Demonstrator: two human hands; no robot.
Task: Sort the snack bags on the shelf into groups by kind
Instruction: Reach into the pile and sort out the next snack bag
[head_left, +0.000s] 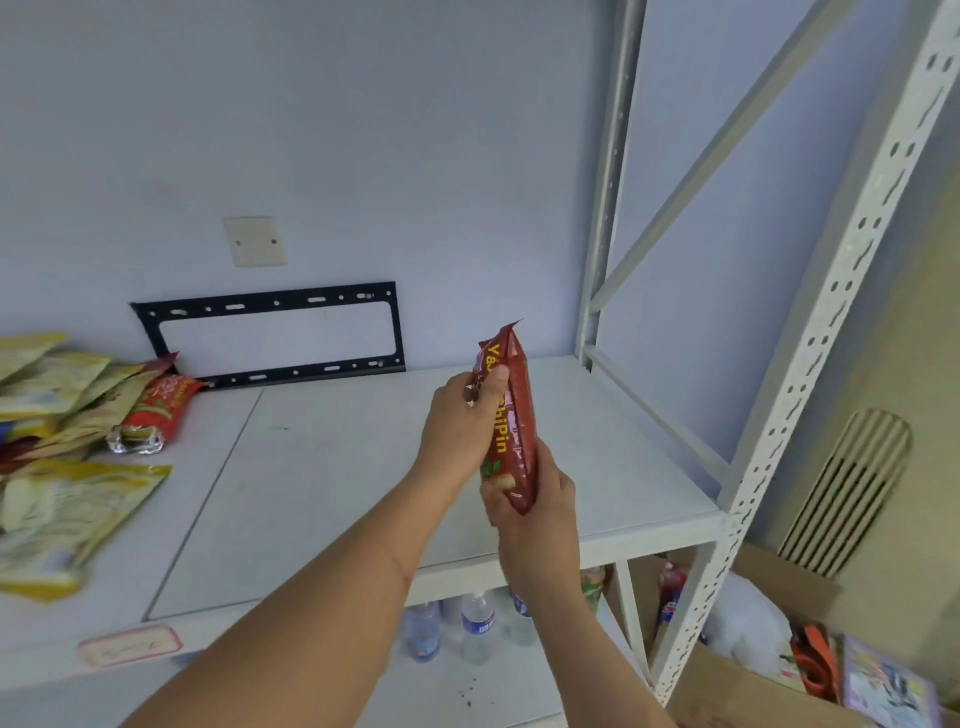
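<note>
Both hands, left hand (462, 415) and right hand (535, 499), grip an upright dark-red snack bag (511, 415) with yellow lettering above the shelf (363, 467).

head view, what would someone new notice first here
First, the dark red snack bag held upright in the middle of the view, above the right part of the white shelf: the left hand grips it near the top, the right hand at the bottom. Next, the heap of yellow and red snack bags at the shelf's left end.
</note>
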